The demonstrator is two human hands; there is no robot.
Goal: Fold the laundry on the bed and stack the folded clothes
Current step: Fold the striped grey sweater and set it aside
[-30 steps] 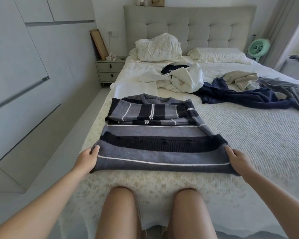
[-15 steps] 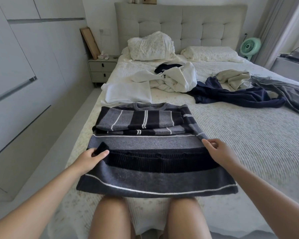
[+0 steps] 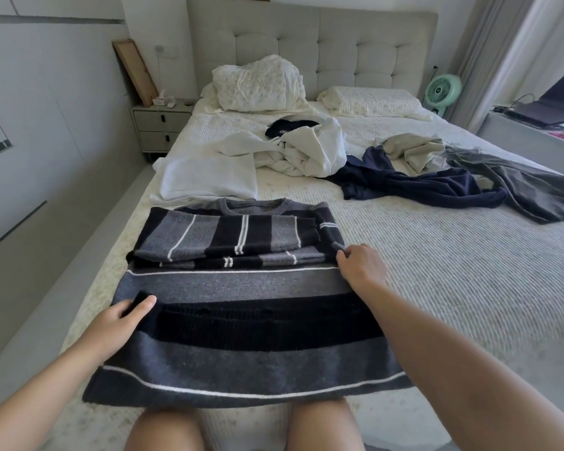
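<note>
Sweater (image 3: 241, 307), striped grey and black, spread flat at the near edge of the bed (image 3: 453, 271), hem hanging toward the knees, sleeves already crossed over the chest just below the collar. Left hand (image 3: 118, 323) at the sweater's left edge, on the dark band, thumb on top and fingers apparently tucked under: pinching the fabric. Right hand (image 3: 362, 268) at the sweater's right edge, farther up, near the folded sleeves, fingers curled with the tips nipping the knit there; how firm that hold is, cannot tell.

Step in hand, by the look of it: the crosswise fold of the body, sleeves done, lower half not yet turned up. Next move likely calls for gripping both lower corners evenly and carrying the hem up to the collar, edges kept square so the thick knit does not bunch.

Beyond the sweater's collar, a folded white piece (image 3: 209, 180), probably the start of the stack. Farther back and to the sweater's right, unfolded laundry: a white heap (image 3: 306, 151), a navy garment (image 3: 420, 183), a grey one (image 3: 518, 187).
</note>
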